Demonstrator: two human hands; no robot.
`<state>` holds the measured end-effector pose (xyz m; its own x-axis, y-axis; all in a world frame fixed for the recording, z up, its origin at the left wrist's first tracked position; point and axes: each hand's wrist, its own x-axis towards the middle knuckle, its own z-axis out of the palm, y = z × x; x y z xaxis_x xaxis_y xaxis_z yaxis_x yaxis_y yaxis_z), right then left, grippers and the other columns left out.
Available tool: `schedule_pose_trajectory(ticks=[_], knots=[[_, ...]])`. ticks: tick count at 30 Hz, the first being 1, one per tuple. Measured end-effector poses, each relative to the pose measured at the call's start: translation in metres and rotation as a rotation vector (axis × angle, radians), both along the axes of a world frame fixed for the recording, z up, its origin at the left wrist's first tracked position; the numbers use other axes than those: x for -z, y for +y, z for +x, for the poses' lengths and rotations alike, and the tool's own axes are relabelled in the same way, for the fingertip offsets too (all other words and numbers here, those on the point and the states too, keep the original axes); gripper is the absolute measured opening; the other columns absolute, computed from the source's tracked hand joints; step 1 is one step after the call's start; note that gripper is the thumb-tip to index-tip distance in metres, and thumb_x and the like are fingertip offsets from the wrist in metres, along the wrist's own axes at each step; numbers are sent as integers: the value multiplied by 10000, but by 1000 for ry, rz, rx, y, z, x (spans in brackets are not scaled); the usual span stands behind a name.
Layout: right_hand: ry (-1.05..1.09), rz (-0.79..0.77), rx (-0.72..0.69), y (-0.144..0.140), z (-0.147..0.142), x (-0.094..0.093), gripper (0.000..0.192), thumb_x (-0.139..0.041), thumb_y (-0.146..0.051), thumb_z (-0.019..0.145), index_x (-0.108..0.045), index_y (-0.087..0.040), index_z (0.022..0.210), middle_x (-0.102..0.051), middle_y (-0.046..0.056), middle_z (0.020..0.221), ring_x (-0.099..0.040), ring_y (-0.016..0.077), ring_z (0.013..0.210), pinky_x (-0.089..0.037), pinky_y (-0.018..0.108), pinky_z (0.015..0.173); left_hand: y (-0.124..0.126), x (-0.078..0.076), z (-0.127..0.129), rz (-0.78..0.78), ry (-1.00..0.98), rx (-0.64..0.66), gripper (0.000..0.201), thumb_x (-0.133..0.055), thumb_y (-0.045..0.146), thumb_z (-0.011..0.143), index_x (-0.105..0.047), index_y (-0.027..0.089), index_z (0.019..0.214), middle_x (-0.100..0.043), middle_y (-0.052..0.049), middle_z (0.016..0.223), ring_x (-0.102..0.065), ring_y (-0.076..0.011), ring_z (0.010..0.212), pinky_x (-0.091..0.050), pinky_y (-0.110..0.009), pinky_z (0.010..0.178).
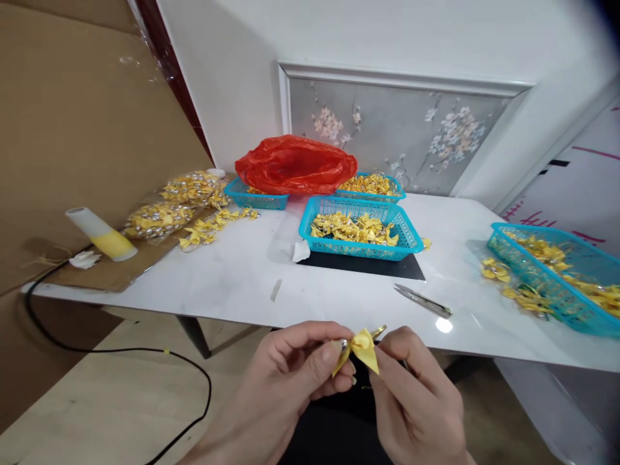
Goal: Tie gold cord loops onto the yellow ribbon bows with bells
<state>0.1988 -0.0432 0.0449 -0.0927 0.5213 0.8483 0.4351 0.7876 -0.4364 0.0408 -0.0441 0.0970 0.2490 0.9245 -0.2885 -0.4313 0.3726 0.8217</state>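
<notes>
A small yellow ribbon bow (362, 349) with a silver bead on its left side is pinched between both hands just below the table's front edge. My left hand (285, 381) grips the bow from the left with thumb and forefinger. From the right, my right hand (411, 394) holds the bow's other side, with a thin gold-coloured piece (378, 332) sticking up between the fingers. A turquoise basket (356, 247) of finished yellow bows stands on a black mat straight ahead.
Small scissors (422, 301) lie on the white table (232, 278). Another turquoise basket (557, 284) of bows sits at right, two more at the back under a red plastic bag (295, 165). Left: bagged bows (157, 219), a ribbon spool (99, 234), cardboard, a black cable.
</notes>
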Motion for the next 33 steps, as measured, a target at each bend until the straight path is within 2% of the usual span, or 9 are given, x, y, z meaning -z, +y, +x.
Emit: schedule_pose_trajectory(ticks=[5,11,16,20,25,33], knots=[[-36,0,15,-1,1,0,302,-537,141,797,-651,-108,926,-445,40,742,-444,134,648,-412,247,482,-2,-4,-1,37,81,-17,172,-876,266,703,-811,184,838,-747,-12,766,-640,-101,679,-545,-164,673],[27,-36,14,-1,0,1,299,-524,139,806,-641,-128,871,-451,28,734,-453,121,619,-372,247,471,0,-3,-4,131,81,88,136,-836,198,752,-775,211,872,-742,11,791,-625,-94,730,-511,-150,698],[44,-59,-11,-1,-1,-1,294,-533,128,808,-666,-128,866,-492,39,748,-516,124,634,-439,237,492,0,0,-2,149,152,65,145,-817,147,751,-754,220,859,-734,26,827,-617,-101,803,-479,-143,718],[91,-115,-37,-1,-3,-4,288,-505,90,835,-652,-150,893,-537,20,738,-572,115,648,-510,214,574,-1,1,1,162,117,83,145,-827,161,736,-760,228,845,-713,34,791,-597,-99,770,-471,-148,704],[195,-179,-66,0,-4,1,324,-527,60,831,-598,-212,992,-624,-15,795,-603,95,701,-524,179,661,-1,-3,3,171,20,121,211,-864,208,703,-766,247,886,-714,37,788,-591,-90,739,-458,-140,675],[255,-229,-121,0,-2,8,391,-531,71,821,-594,-242,1047,-647,-14,858,-637,109,767,-545,194,715,2,4,-7,214,124,150,185,-831,324,743,-772,255,904,-678,14,774,-546,-116,708,-422,-191,646]])
